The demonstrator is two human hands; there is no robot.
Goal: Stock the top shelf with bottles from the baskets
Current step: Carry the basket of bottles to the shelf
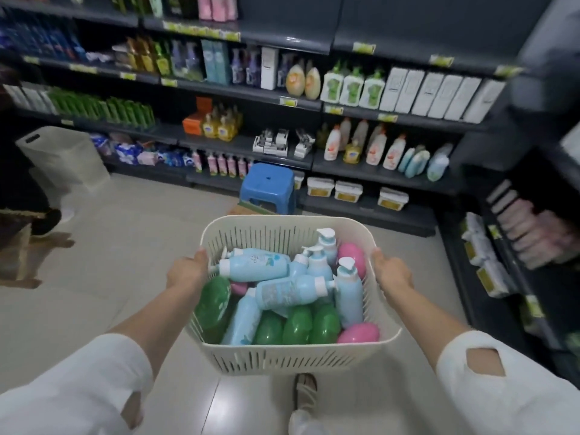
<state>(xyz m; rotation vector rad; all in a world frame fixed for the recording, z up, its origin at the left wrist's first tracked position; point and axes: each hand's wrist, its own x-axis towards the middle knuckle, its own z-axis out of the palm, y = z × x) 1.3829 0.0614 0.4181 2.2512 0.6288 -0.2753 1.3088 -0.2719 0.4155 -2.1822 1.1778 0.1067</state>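
- Above the pale tiled floor of a shop aisle, a person is holding a cream slotted basket (301, 356) in the air with 2 hands.
- The left hand (188, 268) is gripping the basket's left rim, with its fingers curling round the edge.
- The right hand (392, 271) is gripping the right rim in the same way.
- Inside the basket, light-blue pump bottles (254, 262) are lying criss-crossed over green bottles (298, 324), and a few are standing upright near the right wall.
- Pink bottles (357, 332) are showing at the near right corner and the far right side.
- Dark shelving (408, 117), stocked with bottles and boxes, is standing ahead.
- A blue stool (268, 183) is sitting at the foot of the shelving, beyond the basket's far rim.
- A tall white bin (62, 155) is standing at the left by the shelving.
- A sandalled foot (304, 390) is showing below the basket.
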